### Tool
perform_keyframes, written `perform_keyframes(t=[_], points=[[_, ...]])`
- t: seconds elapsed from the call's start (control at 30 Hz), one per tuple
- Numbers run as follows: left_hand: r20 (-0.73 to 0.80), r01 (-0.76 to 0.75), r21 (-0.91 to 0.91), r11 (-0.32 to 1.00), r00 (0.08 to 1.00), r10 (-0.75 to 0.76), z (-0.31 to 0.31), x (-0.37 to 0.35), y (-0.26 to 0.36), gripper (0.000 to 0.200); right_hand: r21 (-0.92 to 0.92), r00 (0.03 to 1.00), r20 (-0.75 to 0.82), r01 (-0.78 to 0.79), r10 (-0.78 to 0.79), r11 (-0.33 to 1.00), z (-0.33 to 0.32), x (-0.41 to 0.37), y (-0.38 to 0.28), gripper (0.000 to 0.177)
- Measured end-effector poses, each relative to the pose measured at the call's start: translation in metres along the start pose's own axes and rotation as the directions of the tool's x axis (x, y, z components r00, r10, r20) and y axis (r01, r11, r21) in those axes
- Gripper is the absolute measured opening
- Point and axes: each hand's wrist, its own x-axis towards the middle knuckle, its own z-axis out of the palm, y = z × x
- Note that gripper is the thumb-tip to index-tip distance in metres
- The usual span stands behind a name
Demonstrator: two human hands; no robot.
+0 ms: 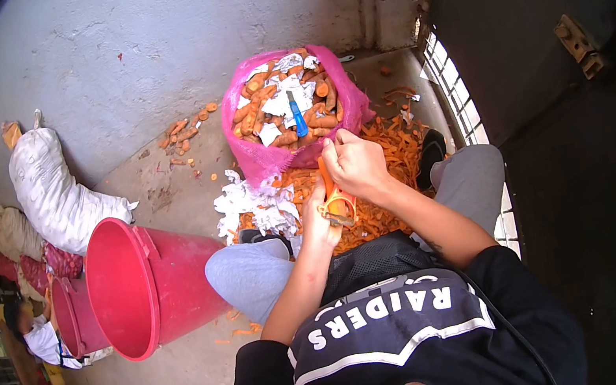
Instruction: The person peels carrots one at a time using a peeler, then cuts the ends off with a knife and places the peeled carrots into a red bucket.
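Observation:
My left hand (319,221), low in front of my lap, is closed around a carrot (337,209) whose near end looks brown and unpeeled. An orange peeler (342,200) lies against that carrot. My right hand (358,163) is closed just above and to the right, on the peeler's handle, which its fingers mostly hide. Beyond my hands stands an open pink sack (248,156) filled with carrots (255,107) and scraps of white paper (280,103). A blue-handled knife (298,118) rests on top of them. Orange peelings (389,150) heap under my hands and between my legs.
Crumpled white paper (254,204) lies left of the peelings. Carrot pieces (183,131) sit by the wall. Large red bins (184,271) and a full white sack (52,187) stand left, with another person (47,335) behind. A dark door (565,154) borders my right.

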Motion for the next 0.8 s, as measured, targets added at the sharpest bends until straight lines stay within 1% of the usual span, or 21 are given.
perform_keyframes(t=[0.07, 0.1, 0.13, 0.17, 0.2, 0.23, 0.27, 0.3, 0.33, 0.37, 0.4, 0.43, 0.47, 0.53, 0.57, 0.6, 0.67, 0.7, 0.8], points=[[0.017, 0.023, 0.187, 0.982, 1.000, -0.027, -0.003, -0.009, 0.005, 0.033, -0.005, 0.994, -0.102, -0.040, 0.040, 0.999, 0.003, 0.009, 0.007, 0.043], [-0.005, 0.028, 0.218, 0.976, 1.000, -0.027, -0.005, -0.011, 0.001, 0.035, -0.006, 0.986, -0.155, -0.063, 0.061, 0.998, 0.004, 0.017, 0.012, 0.043], [-0.026, 0.033, 0.250, 0.968, 0.999, -0.028, -0.007, -0.013, -0.005, 0.037, -0.125, 0.987, -0.136, -0.099, 0.082, 0.987, 0.000, 0.028, 0.024, 0.042], [-0.045, 0.040, 0.280, 0.959, 0.999, -0.028, -0.008, -0.013, -0.010, 0.039, -0.209, 0.978, -0.206, -0.070, 0.026, 0.976, 0.004, 0.041, 0.044, 0.040], [0.011, 0.050, 0.276, 0.960, 0.998, -0.055, -0.005, -0.016, -0.010, 0.041, -0.297, 0.946, -0.319, -0.034, -0.066, 0.954, 0.003, 0.056, 0.062, 0.040], [0.067, 0.060, 0.274, 0.960, 0.994, -0.081, -0.001, -0.021, -0.007, 0.043, -0.351, 0.900, -0.435, -0.124, -0.044, 0.928, 0.007, 0.071, 0.081, 0.042], [0.124, 0.065, 0.270, 0.961, 0.987, -0.102, 0.005, -0.026, -0.003, 0.045, -0.361, 0.898, -0.439, -0.193, 0.017, 0.912, -0.003, 0.081, 0.090, 0.044], [0.103, 0.069, 0.224, 0.972, 0.990, -0.095, 0.012, -0.027, 0.001, 0.047, -0.281, 0.884, -0.457, -0.247, 0.097, 0.927, -0.014, 0.084, 0.090, 0.045], [0.116, 0.056, 0.204, 0.977, 0.990, -0.081, 0.012, -0.024, 0.003, 0.048, -0.198, 0.867, -0.467, -0.294, 0.174, 0.935, -0.024, 0.090, 0.085, 0.047], [0.126, 0.047, 0.184, 0.982, 0.990, -0.071, 0.008, -0.020, 0.003, 0.049, -0.087, 0.867, -0.426, -0.323, 0.258, 0.942, -0.030, 0.086, 0.078, 0.049], [0.136, 0.040, 0.166, 0.985, 0.989, -0.063, 0.003, -0.015, 0.002, 0.050, -0.025, 0.879, -0.376, -0.325, 0.293, 0.945, -0.033, 0.079, 0.069, 0.050], [0.116, 0.094, 0.112, 0.989, 0.987, -0.107, 0.001, -0.009, 0.003, 0.048, 0.038, 0.888, -0.323, -0.332, 0.326, 0.943, -0.033, 0.069, 0.059, 0.050], [0.128, 0.098, 0.081, 0.992, 0.986, -0.108, -0.002, -0.005, 0.003, 0.044, 0.100, 0.895, -0.267, -0.343, 0.357, 0.934, -0.030, 0.058, 0.051, 0.051], [0.146, 0.113, 0.017, 0.993, 0.983, -0.114, -0.001, -0.003, 0.007, 0.039, 0.162, 0.938, -0.102, -0.314, 0.332, 0.936, -0.023, 0.035, 0.042, 0.050], [0.150, 0.145, -0.014, 0.989, 0.979, -0.141, -0.011, 0.007, 0.003, 0.034, 0.184, 0.948, -0.035, -0.306, 0.317, 0.934, -0.023, 0.023, 0.034, 0.049], [0.109, 0.141, -0.028, 0.990, 0.984, -0.137, -0.014, 0.013, 0.001, 0.034, 0.183, 0.977, -0.028, -0.204, 0.213, 0.962, -0.024, 0.013, 0.025, 0.046], [0.029, 0.128, -0.056, 0.990, 0.992, -0.126, -0.016, 0.018, -0.003, 0.034, 0.168, 0.987, -0.004, -0.155, 0.158, 0.974, -0.023, 0.002, 0.013, 0.044], [0.035, 0.092, -0.009, 0.996, 0.995, -0.092, -0.011, 0.014, -0.003, 0.034, 0.134, 0.993, -0.078, -0.079, 0.090, 0.988, -0.019, -0.001, 0.010, 0.042], [-0.007, 0.069, -0.054, 0.996, 0.998, -0.070, 0.003, 0.004, -0.002, 0.035, 0.129, 0.996, -0.087, -0.023, 0.035, 0.991, -0.015, -0.004, 0.004, 0.040]])
